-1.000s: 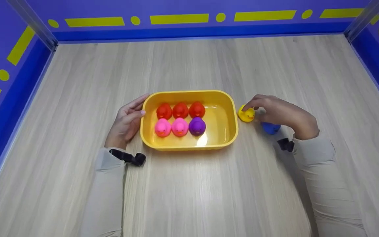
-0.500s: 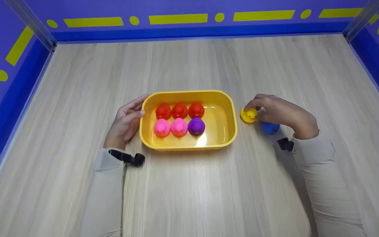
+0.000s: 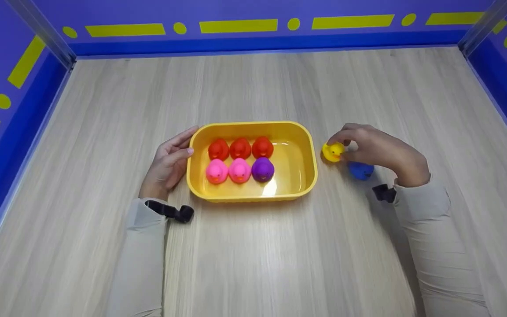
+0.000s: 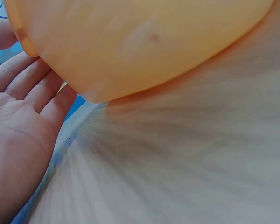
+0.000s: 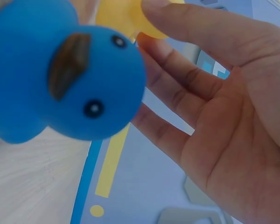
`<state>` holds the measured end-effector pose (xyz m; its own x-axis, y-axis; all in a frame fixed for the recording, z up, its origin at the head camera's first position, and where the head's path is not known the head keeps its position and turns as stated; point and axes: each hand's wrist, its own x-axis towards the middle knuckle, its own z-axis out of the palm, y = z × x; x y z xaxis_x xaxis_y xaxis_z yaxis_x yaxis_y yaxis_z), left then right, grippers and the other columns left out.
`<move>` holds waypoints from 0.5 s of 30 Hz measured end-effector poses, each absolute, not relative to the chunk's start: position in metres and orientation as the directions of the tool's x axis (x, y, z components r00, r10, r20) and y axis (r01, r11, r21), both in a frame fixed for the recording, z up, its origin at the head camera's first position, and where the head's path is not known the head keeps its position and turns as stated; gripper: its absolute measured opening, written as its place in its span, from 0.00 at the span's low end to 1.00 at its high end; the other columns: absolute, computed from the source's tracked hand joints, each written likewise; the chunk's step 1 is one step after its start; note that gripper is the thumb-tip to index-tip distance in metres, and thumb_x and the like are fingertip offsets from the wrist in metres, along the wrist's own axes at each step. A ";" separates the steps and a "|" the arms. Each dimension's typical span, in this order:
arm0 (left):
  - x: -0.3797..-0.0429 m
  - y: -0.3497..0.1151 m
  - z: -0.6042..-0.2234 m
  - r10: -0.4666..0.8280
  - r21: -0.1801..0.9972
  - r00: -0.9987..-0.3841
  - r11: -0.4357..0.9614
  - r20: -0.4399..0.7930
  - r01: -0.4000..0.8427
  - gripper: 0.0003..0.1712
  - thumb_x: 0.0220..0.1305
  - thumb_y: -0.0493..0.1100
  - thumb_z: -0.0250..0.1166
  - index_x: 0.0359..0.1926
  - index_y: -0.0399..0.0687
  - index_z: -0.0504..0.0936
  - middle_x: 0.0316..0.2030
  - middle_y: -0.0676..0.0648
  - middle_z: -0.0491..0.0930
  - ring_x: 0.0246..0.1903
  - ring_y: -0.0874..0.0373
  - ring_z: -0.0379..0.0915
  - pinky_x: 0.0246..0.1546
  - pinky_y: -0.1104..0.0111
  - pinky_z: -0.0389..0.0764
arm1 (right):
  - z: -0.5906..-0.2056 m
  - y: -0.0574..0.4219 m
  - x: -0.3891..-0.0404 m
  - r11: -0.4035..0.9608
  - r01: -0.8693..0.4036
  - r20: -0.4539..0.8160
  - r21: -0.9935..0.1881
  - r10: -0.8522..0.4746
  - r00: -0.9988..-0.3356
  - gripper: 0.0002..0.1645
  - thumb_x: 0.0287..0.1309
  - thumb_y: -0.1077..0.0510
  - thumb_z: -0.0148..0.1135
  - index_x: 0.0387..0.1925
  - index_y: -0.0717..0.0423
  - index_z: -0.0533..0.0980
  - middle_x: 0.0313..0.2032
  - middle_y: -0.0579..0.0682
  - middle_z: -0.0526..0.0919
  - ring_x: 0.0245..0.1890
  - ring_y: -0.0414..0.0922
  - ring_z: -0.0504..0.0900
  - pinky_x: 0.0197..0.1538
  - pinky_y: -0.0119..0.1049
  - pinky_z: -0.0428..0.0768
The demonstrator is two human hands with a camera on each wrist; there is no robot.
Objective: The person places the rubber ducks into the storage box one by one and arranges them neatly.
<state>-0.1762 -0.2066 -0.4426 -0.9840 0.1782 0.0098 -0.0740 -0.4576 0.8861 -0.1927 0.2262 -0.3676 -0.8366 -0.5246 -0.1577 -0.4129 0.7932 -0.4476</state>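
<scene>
A yellow plastic tub (image 3: 253, 198) stands mid-table in the head view, with three red rubber ducks (image 3: 240, 149), two pink ducks (image 3: 228, 171) and a purple duck (image 3: 262, 170) in two rows on its left side. My left hand (image 3: 166, 164) rests on the tub's left end, thumb at the rim and fairly straight fingers along the outer wall (image 4: 130, 51). Just right of the tub, my right hand (image 3: 370, 147) pinches a yellow rubber duck (image 3: 332, 152) between thumb and fingers. A blue duck (image 3: 361, 171) sits below that hand, large in the right wrist view.
The wood-grain table (image 3: 253, 259) is bordered at the back and sides by blue-purple walls (image 3: 240, 42) with yellow markings. The right half of the tub shows its bare floor (image 3: 291, 167). Each wrist wears a black strap (image 3: 170, 210).
My right hand has drawn the yellow duck slightly right, away from the tub's edge, and the duck has tilted a little. The left hand and the ducks in the tub stay put.
</scene>
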 end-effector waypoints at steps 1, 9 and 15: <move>-0.176 -0.206 -0.443 0.179 0.887 -0.984 -0.457 0.010 -0.074 0.32 0.59 0.23 0.51 0.66 0.25 0.61 0.55 0.46 0.78 0.57 0.57 0.73 0.61 0.70 0.73 | -0.367 0.226 -0.193 0.793 -0.410 -0.159 -0.451 -0.523 -0.837 0.19 0.52 0.64 0.68 0.48 0.53 0.82 0.45 0.50 0.82 0.45 0.50 0.77 0.53 0.49 0.80; -0.177 -0.207 -0.443 0.183 0.887 -0.983 -0.457 0.018 -0.069 0.32 0.59 0.23 0.51 0.66 0.24 0.61 0.56 0.45 0.78 0.57 0.57 0.73 0.61 0.70 0.73 | -0.365 0.227 -0.191 0.781 -0.433 -0.131 -0.451 -0.538 -0.833 0.17 0.53 0.67 0.67 0.46 0.57 0.81 0.45 0.51 0.81 0.45 0.50 0.76 0.54 0.49 0.80; -0.177 -0.208 -0.445 0.189 0.891 -0.982 -0.450 0.024 -0.065 0.33 0.59 0.23 0.50 0.67 0.24 0.59 0.56 0.45 0.77 0.58 0.57 0.72 0.62 0.69 0.73 | -0.364 0.228 -0.191 0.760 -0.470 -0.094 -0.450 -0.563 -0.821 0.17 0.53 0.66 0.67 0.47 0.57 0.81 0.44 0.51 0.82 0.44 0.49 0.77 0.53 0.48 0.80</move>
<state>-0.1773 -0.2076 -0.4451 -0.9816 0.1894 0.0238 -0.0652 -0.4499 0.8907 -0.1906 0.2278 -0.3643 -0.8209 -0.5633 -0.0937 -0.4698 0.7595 -0.4499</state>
